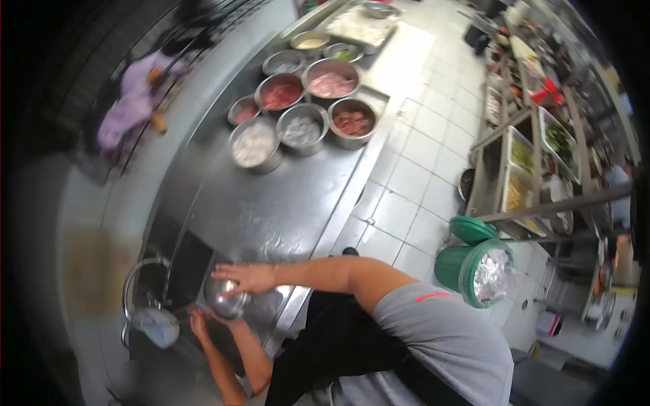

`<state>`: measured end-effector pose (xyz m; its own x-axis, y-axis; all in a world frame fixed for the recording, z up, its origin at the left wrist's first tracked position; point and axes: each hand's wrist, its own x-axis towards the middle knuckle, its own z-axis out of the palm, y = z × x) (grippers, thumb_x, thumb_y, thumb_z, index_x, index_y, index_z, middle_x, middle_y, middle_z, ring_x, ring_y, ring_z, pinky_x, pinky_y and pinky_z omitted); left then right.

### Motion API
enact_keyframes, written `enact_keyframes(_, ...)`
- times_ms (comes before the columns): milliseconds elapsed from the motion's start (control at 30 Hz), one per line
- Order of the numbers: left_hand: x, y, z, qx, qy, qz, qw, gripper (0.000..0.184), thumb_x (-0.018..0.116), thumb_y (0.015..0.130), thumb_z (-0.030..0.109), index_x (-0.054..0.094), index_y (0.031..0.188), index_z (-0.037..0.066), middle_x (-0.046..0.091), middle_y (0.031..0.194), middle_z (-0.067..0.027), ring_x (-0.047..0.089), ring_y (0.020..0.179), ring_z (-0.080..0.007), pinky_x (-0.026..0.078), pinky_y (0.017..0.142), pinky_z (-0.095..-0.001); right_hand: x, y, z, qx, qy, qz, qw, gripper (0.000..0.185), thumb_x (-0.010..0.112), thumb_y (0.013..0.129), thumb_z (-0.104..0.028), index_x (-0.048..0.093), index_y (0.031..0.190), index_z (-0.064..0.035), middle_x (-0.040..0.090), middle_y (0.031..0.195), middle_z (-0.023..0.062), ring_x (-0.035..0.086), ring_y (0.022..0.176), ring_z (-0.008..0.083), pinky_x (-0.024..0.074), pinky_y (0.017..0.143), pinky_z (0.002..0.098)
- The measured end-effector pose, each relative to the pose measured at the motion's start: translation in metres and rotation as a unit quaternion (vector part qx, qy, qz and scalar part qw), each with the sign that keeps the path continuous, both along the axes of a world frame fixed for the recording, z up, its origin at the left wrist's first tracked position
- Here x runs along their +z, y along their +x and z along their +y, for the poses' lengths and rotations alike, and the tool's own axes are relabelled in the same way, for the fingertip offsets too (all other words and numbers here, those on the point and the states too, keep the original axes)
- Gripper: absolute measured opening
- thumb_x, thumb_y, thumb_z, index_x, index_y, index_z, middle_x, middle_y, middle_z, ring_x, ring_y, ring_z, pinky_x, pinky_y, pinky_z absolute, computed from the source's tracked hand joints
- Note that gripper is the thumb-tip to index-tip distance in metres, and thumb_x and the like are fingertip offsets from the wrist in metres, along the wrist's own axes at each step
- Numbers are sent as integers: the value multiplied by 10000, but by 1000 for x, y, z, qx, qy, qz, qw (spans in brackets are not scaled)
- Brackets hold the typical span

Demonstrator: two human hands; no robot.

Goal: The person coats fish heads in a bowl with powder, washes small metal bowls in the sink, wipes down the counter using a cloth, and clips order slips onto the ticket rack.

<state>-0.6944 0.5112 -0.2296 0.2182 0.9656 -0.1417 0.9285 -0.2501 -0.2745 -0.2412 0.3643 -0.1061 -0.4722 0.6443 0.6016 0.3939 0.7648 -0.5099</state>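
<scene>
Red marking [433, 296] on grey sleeve [443, 331], no legible text

White-tiled floor [423, 183], steel counter [264, 203].

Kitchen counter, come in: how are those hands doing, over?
Right hand: spread on metal bowl. Two more hands just below; unclear which is the left. Curved tap close by; filled bowls farther up the counter, clear of the hands.

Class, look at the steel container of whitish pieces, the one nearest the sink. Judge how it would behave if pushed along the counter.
The container would probably keep its shape, since its wall looks like rigid metal. It may slide fairly easily over the smooth steel counter. Filled near the rim, it could spill if tilted.
</scene>
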Motion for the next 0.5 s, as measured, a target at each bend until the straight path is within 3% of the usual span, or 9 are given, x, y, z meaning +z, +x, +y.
enact_keyframes(67, 9, 63, -42, 52, 103, -271, 956, 317, 485, 898, 188, 461, 1177, 40, 509, 1124, -123, 497, 1007, -252, 393, 866, -397, -12, -2, -8, -39, 18, 13, 999, 801, 546, 730, 7, 253, 1411, -294, 101, 1477, 217, 176, 1339, 445, 427, 966, 448)
enact_keyframes(133, 28, 161, -91, -46, 127, -632, 763, 461, 505, 901, 272, 408, 1267, 11, 419, 1289, -140, 421, 1170, -245, 338, 983, -408, -9, 10, -22, -63, -25, 31, 997, 808, 555, 722, 7, 247, 1417, -268, 91, 1477, 220, 169, 1340, 448, 433, 959, 446)
enact_keyframes(167, 40, 201, -108, -132, 120, -691, 700, 536, 515, 902, 315, 381, 1312, -4, 374, 1371, -149, 383, 1251, -242, 311, 1042, -414, -4, 19, -28, -74, -65, 66, 993, 817, 565, 714, 8, 241, 1422, -242, 80, 1477, 223, 162, 1340, 451, 440, 952, 444)
enact_keyframes(200, 82, 238, -115, -147, 106, -696, 694, 536, 515, 902, 315, 381, 1312, -4, 374, 1371, -149, 383, 1251, -242, 311, 1042, -414, 0, 32, -35, -95, -61, 63, 992, 817, 565, 714, 8, 241, 1422, -242, 80, 1477, 223, 162, 1340, 451, 440, 952, 444)
enact_keyframes(233, 130, 273, -117, 85, -97, -826, 549, 588, 506, 875, 424, 405, 1297, 28, 406, 1347, -128, 412, 1225, -262, 339, 1017, -430, 5, 44, -42, -98, -85, 81, 988, 827, 576, 705, 6, 240, 1423, -229, 74, 1478, 220, 158, 1340, 452, 433, 958, 442)
enact_keyframes(267, 156, 296, -119, 311, -286, -840, 341, 646, 498, 848, 533, 430, 1283, 60, 437, 1322, -107, 440, 1199, -282, 367, 992, -445, 8, 54, -48, -95, -107, 101, 985, 838, 586, 695, 5, 239, 1424, -216, 68, 1479, 218, 154, 1341, 454, 427, 965, 439)
enact_keyframes(367, 157, 332, -123, 257, -284, -825, 416, 659, 496, 849, 548, 432, 1280, 54, 439, 1319, -112, 443, 1196, -280, 369, 989, -442, 10, 98, -65, -124, -40, 84, 988, 852, 592, 675, 23, 250, 1422, -202, 72, 1479, 219, 157, 1344, 442, 416, 975, 441)
enact_keyframes(433, 175, 386, -132, 232, -369, -804, 404, 709, 478, 849, 578, 396, 1303, 41, 427, 1331, -110, 428, 1211, -276, 351, 1002, -448, 20, 149, -89, -153, -13, 80, 985, 812, 574, 680, -5, 273, 1415, -171, 89, 1475, 224, 190, 1343, 414, 402, 986, 434)
enact_keyframes(500, 197, 452, -159, 177, -422, -755, 470, 733, 430, 866, 603, 357, 1332, 43, 410, 1345, -122, 413, 1224, -277, 331, 1013, -448, 24, 206, -123, -174, -192, 195, 946, 730, 541, 710, -56, 305, 1398, -133, 161, 1464, 210, 221, 1338, 382, 379, 1002, 420)
